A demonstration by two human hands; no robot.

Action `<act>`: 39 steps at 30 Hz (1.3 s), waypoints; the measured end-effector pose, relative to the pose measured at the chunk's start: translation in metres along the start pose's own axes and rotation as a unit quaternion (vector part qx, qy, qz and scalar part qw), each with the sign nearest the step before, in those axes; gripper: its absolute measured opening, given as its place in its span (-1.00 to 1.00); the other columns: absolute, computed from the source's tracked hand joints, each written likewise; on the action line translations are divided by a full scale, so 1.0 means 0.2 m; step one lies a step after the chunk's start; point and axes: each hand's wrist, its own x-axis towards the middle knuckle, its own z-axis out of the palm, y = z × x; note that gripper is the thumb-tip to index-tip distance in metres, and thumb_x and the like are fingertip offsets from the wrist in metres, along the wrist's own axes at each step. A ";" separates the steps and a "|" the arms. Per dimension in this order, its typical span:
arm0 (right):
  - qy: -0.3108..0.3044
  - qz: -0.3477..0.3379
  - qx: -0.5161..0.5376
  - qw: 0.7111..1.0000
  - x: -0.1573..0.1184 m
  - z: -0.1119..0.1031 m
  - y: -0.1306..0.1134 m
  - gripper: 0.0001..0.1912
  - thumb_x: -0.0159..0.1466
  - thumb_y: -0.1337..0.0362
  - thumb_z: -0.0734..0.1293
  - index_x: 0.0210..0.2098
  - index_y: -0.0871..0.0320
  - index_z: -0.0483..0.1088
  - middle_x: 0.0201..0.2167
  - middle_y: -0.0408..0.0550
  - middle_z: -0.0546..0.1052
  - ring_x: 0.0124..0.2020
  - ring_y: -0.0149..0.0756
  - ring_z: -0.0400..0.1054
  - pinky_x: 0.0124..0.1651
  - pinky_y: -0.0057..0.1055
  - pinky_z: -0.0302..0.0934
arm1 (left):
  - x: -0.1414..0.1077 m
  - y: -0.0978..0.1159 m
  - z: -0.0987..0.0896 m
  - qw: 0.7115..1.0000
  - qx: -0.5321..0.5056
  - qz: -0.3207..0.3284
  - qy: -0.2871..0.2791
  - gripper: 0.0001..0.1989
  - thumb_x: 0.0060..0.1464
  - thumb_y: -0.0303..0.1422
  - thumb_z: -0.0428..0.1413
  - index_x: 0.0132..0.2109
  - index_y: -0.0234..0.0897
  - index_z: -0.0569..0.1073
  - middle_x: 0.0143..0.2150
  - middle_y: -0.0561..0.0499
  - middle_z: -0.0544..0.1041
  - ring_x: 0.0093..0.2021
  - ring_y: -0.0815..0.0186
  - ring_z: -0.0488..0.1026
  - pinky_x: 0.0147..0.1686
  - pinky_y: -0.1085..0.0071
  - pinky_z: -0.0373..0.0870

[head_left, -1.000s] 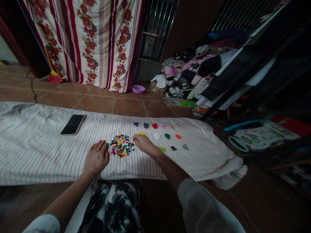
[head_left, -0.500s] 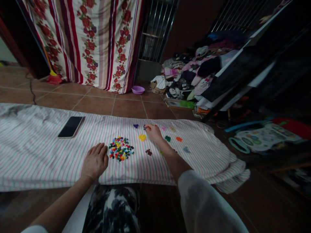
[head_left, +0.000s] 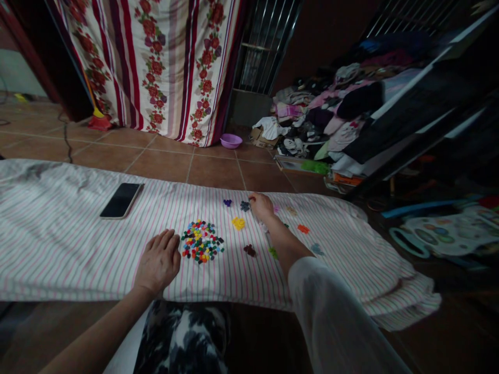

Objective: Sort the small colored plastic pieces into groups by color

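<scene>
My left hand (head_left: 158,259) lies flat on the striped cloth, fingers stretched out, beside a mixed heap of small coloured tiles (head_left: 202,241). My right hand (head_left: 262,206) is at the far side of the cloth, just right of a small dark grey pile (head_left: 245,206). Its fingers are curled and pressed together, and whatever may be between them is hidden. Around it are single-colour piles: purple (head_left: 227,203), yellow (head_left: 238,223), brown (head_left: 250,250), lime green (head_left: 273,253), orange (head_left: 303,229), grey-blue (head_left: 317,249) and beige (head_left: 290,210). My right hand and forearm partly cover pink and green piles.
A dark-screened phone (head_left: 121,201) lies on the cloth (head_left: 70,234) at the left. Beyond the cloth are a purple basin (head_left: 231,141), a floral curtain (head_left: 175,67) and heaped clothes (head_left: 312,109). A colourful plastic item (head_left: 436,236) is at the right.
My right hand has moved from over the dark grey pile to its right side, so that pile now shows. My left hand stays beside the mixed tiles. The whole view has shifted slightly.
</scene>
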 end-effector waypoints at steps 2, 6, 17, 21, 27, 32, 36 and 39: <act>-0.007 -0.005 -0.002 1.000 0.02 0.03 -0.01 -0.67 0.26 0.43 0.19 -0.11 0.12 0.52 -0.09 0.00 0.57 -0.03 -0.24 0.42 0.01 -0.42 0.22 | 0.00 0.00 0.00 1.000 0.002 -0.002 -0.001 -0.66 0.14 -0.39 -0.09 0.02 -0.31 0.40 0.11 -0.19 0.46 0.17 0.10 0.33 0.14 0.12 0.24; -0.007 -0.008 -0.010 1.000 0.05 0.08 -0.01 -0.66 0.25 0.45 0.18 -0.13 0.13 0.53 -0.11 0.02 0.57 -0.05 -0.24 0.43 0.00 -0.41 0.24 | 0.00 0.00 0.00 1.000 0.009 -0.001 0.000 -0.66 0.14 -0.40 -0.09 0.03 -0.31 0.40 0.12 -0.19 0.45 0.18 0.10 0.33 0.15 0.12 0.24; 0.008 -0.024 0.053 0.998 0.08 0.13 0.03 -0.63 0.18 0.53 0.18 -0.20 0.16 0.55 -0.19 0.01 0.59 -0.10 -0.20 0.46 -0.04 -0.38 0.26 | 0.01 0.01 -0.01 1.000 -0.012 -0.005 -0.004 -0.66 0.12 -0.41 -0.06 0.02 -0.33 0.41 0.11 -0.20 0.46 0.17 0.07 0.33 0.15 0.08 0.26; 0.033 -0.037 0.075 0.996 0.05 0.11 0.03 -0.67 0.18 0.50 0.19 -0.24 0.15 0.55 -0.23 0.00 0.59 -0.14 -0.21 0.46 -0.05 -0.35 0.27 | 0.01 0.01 -0.02 1.000 -0.022 -0.015 -0.007 -0.67 0.12 -0.41 -0.06 0.01 -0.30 0.43 0.11 -0.19 0.46 0.17 0.08 0.34 0.15 0.10 0.25; 0.059 -0.097 0.094 0.989 -0.08 0.02 -0.04 -0.72 0.20 0.44 0.22 -0.21 0.12 0.53 -0.22 -0.03 0.58 -0.17 -0.26 0.43 -0.07 -0.38 0.24 | 0.01 0.01 -0.03 1.000 -0.012 -0.018 -0.012 -0.67 0.14 -0.40 -0.08 0.01 -0.32 0.42 0.11 -0.19 0.46 0.17 0.10 0.33 0.15 0.12 0.24; 0.038 -0.197 0.128 0.971 -0.31 -0.04 -0.16 -0.72 0.21 0.44 0.22 -0.17 0.15 0.50 -0.21 -0.02 0.54 -0.20 -0.30 0.39 -0.09 -0.41 0.22 | 0.01 0.01 -0.03 1.000 -0.005 -0.020 -0.016 -0.66 0.13 -0.40 -0.08 0.01 -0.33 0.43 0.10 -0.18 0.46 0.15 0.09 0.35 0.14 0.12 0.25; -0.037 -0.264 0.126 0.956 -0.49 -0.04 -0.23 -0.75 0.26 0.43 0.22 -0.18 0.15 0.49 -0.19 -0.03 0.52 -0.15 -0.33 0.37 -0.07 -0.44 0.18 | 0.01 0.01 -0.03 1.000 -0.008 -0.022 -0.013 -0.67 0.13 -0.41 -0.08 0.00 -0.32 0.44 0.10 -0.18 0.47 0.15 0.09 0.35 0.13 0.12 0.26; -0.100 -0.268 0.089 0.954 -0.57 -0.03 -0.26 -0.76 0.30 0.41 0.20 -0.20 0.15 0.50 -0.21 -0.03 0.52 -0.14 -0.33 0.36 -0.06 -0.46 0.14 | 0.00 0.01 -0.03 1.000 -0.007 -0.018 -0.009 -0.67 0.13 -0.41 -0.08 -0.01 -0.32 0.44 0.09 -0.19 0.47 0.15 0.10 0.35 0.13 0.14 0.25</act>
